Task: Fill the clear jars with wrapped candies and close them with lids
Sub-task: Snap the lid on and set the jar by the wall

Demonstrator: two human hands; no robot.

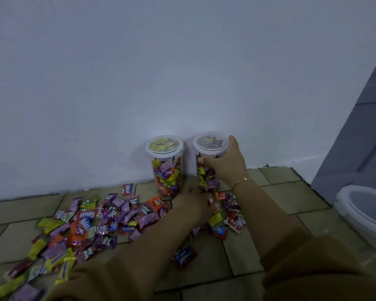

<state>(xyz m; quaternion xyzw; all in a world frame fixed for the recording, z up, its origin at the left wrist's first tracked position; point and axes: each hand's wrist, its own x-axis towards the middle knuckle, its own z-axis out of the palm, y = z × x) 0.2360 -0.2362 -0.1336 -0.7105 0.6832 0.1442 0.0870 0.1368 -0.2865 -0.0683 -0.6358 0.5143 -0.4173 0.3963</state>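
Right hand (225, 164) grips the lidded right jar (207, 168) near its top, left hand (192, 203) cups its base, fingers curled. Second full jar (166, 168) stands just left.

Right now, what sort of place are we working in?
Probably the floor of a room at home, not a workbench: tiled floor meeting a plain white wall, loose wrapped candies scattered on the tiles, two filled jars against the wall.

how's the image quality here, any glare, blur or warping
Head view: dim and bluish, with a bright patch on the wall above the two lidded jars; wide-angle bending at the edges; the container at the right edge is soft and blurred; candy wrappers show small glints.
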